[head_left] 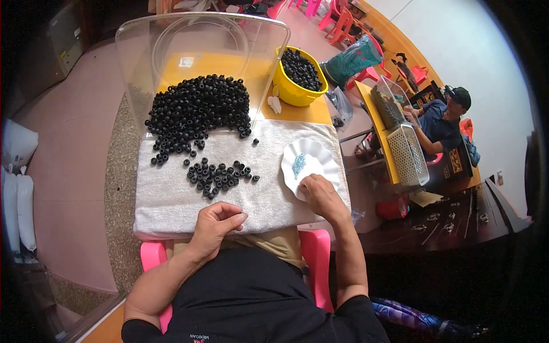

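Blue pieces [299, 164], perhaps beads, on plate [325, 163] just beyond right grip [321, 194].

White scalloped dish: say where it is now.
In the head view, the white scalloped dish sits on the right part of the towel, nearer the person than the yellow tub, with the right hand over its near edge.

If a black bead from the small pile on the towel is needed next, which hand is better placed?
Probably the left: the left hand is just on the near side of the small pile, while the right hand is at the white dish, farther from those beads.
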Action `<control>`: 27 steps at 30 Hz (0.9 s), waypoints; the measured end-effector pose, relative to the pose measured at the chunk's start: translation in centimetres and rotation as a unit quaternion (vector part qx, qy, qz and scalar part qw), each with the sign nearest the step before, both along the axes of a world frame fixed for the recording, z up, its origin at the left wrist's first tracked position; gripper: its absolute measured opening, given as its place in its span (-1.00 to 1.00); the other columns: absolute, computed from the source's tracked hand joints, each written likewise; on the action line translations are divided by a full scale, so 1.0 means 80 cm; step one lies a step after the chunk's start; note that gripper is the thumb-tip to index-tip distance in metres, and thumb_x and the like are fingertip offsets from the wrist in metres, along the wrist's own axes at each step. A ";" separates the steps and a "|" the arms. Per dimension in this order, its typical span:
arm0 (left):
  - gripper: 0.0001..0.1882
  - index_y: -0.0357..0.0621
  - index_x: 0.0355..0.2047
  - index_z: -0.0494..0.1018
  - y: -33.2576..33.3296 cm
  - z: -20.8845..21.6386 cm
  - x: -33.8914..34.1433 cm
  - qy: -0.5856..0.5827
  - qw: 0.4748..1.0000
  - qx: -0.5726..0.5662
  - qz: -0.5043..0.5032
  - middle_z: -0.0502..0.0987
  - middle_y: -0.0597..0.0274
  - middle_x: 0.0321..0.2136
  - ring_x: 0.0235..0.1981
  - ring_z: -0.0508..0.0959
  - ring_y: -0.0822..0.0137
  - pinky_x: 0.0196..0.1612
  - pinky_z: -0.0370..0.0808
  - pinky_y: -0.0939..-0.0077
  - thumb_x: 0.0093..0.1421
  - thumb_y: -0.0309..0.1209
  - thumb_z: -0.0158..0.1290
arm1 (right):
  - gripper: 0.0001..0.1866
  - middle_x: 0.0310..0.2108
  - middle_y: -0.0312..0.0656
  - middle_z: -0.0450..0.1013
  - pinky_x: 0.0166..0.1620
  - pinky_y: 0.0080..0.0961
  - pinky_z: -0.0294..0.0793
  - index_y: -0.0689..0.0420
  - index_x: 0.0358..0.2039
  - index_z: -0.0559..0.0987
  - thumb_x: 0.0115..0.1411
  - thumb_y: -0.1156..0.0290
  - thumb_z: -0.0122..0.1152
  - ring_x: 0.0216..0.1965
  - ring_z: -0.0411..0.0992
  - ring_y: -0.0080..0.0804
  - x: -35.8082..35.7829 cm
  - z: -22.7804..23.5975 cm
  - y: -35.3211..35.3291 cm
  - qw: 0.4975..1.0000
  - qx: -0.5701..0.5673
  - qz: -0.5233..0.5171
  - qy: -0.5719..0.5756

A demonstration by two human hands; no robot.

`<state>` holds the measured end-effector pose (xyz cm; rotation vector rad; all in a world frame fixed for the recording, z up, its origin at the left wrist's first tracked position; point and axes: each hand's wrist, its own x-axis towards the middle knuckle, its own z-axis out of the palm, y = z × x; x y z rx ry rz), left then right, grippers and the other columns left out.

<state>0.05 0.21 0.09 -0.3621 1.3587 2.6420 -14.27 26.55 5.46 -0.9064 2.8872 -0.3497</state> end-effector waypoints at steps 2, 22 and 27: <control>-0.88 -0.24 -0.29 0.51 -0.001 0.000 0.000 -0.001 1.000 0.004 -0.001 0.61 0.21 -0.41 -0.43 0.57 0.49 -0.34 0.54 0.64 0.14 -0.55 0.19 | -0.88 -0.34 0.07 0.47 -0.14 -0.22 0.43 0.25 -0.32 0.55 0.20 0.50 0.08 -0.23 0.45 0.04 0.000 0.006 -0.005 1.000 0.007 0.005 -0.010; -0.87 -0.22 -0.25 0.47 -0.004 0.004 0.004 0.006 0.990 0.142 0.013 0.56 0.22 -0.33 -0.32 0.57 0.42 -0.20 0.54 0.53 0.18 -0.57 0.15 | -0.89 -0.24 -0.14 0.48 -0.08 -0.58 0.41 0.31 -0.26 0.58 0.18 0.67 0.16 -0.18 0.44 -0.45 0.094 -0.053 -0.126 0.788 -0.545 0.039 -0.284; -0.87 -0.21 -0.26 0.47 -0.006 0.013 0.003 0.005 0.988 0.152 -0.001 0.56 0.26 -0.35 -0.34 0.56 0.44 -0.23 0.52 0.56 0.17 -0.56 0.16 | -0.87 -0.25 -0.12 0.50 -0.12 -0.58 0.44 0.30 -0.26 0.58 0.14 0.68 0.19 -0.21 0.46 -0.44 0.093 -0.055 -0.127 0.809 -0.536 0.044 -0.236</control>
